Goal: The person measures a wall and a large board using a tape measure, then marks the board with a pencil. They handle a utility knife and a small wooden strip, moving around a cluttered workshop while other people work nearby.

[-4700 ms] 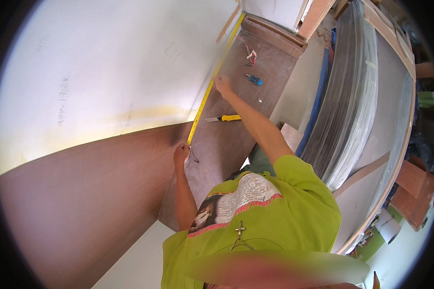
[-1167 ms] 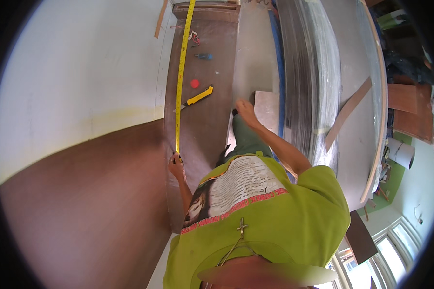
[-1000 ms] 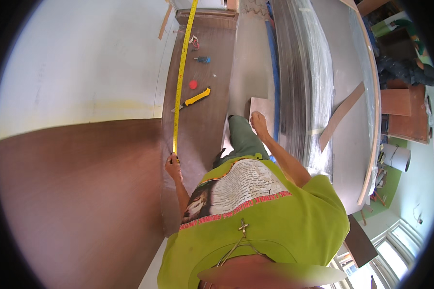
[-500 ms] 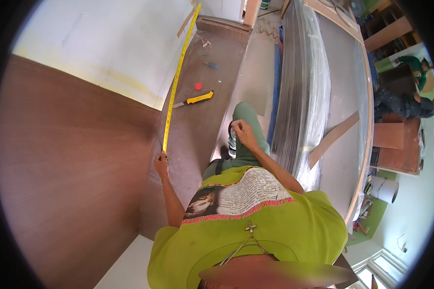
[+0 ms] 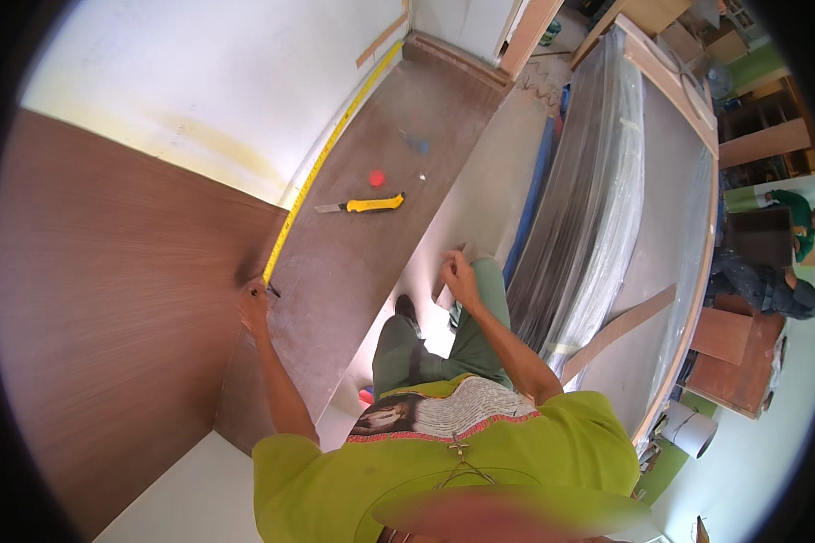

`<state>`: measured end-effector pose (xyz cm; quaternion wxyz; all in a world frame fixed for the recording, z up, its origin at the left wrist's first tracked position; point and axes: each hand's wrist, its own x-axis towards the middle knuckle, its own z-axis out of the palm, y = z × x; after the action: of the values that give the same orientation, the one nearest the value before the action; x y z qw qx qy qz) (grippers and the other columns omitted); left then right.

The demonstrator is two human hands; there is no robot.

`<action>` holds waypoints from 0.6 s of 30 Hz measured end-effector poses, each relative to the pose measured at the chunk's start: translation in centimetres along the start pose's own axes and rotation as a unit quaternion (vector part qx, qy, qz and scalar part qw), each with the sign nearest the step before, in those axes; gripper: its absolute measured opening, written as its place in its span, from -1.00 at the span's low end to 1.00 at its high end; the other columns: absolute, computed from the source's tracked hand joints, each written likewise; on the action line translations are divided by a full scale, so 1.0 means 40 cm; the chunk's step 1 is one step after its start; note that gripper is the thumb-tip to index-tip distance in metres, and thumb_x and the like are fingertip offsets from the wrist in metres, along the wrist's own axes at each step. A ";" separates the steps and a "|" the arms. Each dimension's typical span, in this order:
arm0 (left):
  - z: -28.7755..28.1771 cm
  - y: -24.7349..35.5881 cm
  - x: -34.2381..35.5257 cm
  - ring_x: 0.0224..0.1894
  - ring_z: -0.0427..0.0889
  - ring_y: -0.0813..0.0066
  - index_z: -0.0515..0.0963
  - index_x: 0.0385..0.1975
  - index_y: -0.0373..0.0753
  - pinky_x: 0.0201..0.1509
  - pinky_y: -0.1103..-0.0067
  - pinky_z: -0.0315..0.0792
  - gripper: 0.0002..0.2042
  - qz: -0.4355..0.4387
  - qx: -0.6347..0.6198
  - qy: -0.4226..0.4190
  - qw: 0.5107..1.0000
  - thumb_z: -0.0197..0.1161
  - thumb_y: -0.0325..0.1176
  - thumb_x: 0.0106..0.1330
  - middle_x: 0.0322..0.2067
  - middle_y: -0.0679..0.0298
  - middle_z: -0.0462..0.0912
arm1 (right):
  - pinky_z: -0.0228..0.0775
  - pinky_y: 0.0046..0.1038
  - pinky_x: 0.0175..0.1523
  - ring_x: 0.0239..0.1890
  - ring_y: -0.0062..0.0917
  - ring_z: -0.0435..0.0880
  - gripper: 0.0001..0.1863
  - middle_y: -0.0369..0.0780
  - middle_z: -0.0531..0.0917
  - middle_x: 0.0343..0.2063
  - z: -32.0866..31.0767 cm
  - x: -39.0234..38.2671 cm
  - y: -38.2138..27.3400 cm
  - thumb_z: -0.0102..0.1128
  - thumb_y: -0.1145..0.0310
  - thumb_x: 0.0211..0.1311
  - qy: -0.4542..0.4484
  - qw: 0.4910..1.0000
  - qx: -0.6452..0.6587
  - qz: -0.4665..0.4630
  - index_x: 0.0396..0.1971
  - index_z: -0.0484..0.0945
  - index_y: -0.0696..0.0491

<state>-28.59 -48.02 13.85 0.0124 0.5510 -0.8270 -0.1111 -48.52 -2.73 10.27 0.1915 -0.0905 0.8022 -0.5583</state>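
My left hand point(image 5: 254, 306) grips the end of a yellow tape measure point(image 5: 324, 157) at the near corner. The tape stretches along a brown board surface point(image 5: 326, 299) beside the white wall point(image 5: 181, 100). My right hand point(image 5: 460, 279) hangs over my green-trousered right thigh, fingers curled; what they hold, if anything, is too small to make out. Between tape and board edge lie a yellow utility knife point(image 5: 373, 204) with its blade out, a small red round object point(image 5: 377, 177) and a blurred blue tool point(image 5: 417, 144).
Tall brown panel point(image 5: 118, 308) at left. Right of me stand plastic-wrapped sheets point(image 5: 589, 217) with a loose brown strip point(image 5: 620, 330) across them. At far right are a person in green point(image 5: 795, 222), another in dark clothing point(image 5: 761, 285), and a white roll point(image 5: 688, 430).
My right hand has left the tape's middle and come down to my thigh. My left hand stays on the tape's near end, now lower left in view. My legs show more.
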 end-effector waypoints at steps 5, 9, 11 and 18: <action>-0.018 0.041 0.040 -0.27 0.61 -0.13 0.66 -0.27 -0.16 -0.15 0.16 0.46 -0.60 0.035 0.010 0.059 0.998 0.13 0.05 0.21 -0.35 -0.05 0.65 | 0.39 -0.60 -0.37 -0.48 -0.65 0.54 -0.70 -0.27 0.54 -0.50 -0.049 0.154 0.138 -0.02 0.50 0.23 0.056 0.996 0.068 -0.016 -0.03 0.43 0.15; -0.053 0.044 0.030 -0.31 0.62 -0.07 0.66 -0.27 -0.16 -0.19 0.19 0.45 -0.63 0.043 -0.026 0.061 0.997 0.13 0.02 0.24 -0.40 -0.01 0.66 | 0.40 -0.51 -0.34 -0.51 -0.59 0.53 -0.71 -0.25 0.55 -0.53 -0.069 0.242 0.191 0.02 0.48 0.22 0.086 0.993 0.070 -0.030 -0.05 0.46 0.10; -0.061 0.046 0.034 -0.33 0.62 -0.03 0.66 -0.27 -0.15 -0.23 0.22 0.45 -0.65 0.048 -0.001 0.087 0.995 0.14 -0.01 0.25 -0.43 0.01 0.66 | 0.40 -0.52 -0.34 -0.51 -0.58 0.52 -0.72 -0.25 0.54 -0.54 -0.071 0.277 0.206 0.02 0.48 0.23 0.090 0.993 0.061 -0.049 -0.05 0.46 0.11; -0.047 0.075 0.054 -0.34 0.61 0.00 0.66 -0.28 -0.16 -0.25 0.26 0.42 -0.66 0.045 -0.020 0.105 0.993 0.14 -0.01 0.26 -0.46 0.01 0.64 | 0.40 -0.45 -0.32 -0.50 -0.50 0.54 -0.73 -0.22 0.56 -0.51 -0.078 0.367 0.271 0.03 0.47 0.24 0.082 0.994 0.040 -0.061 -0.06 0.48 0.07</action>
<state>-31.89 -49.20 16.06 0.1153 0.5214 -0.8427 -0.0679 -62.43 -1.41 -1.89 0.0942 -0.0859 0.7853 -0.6059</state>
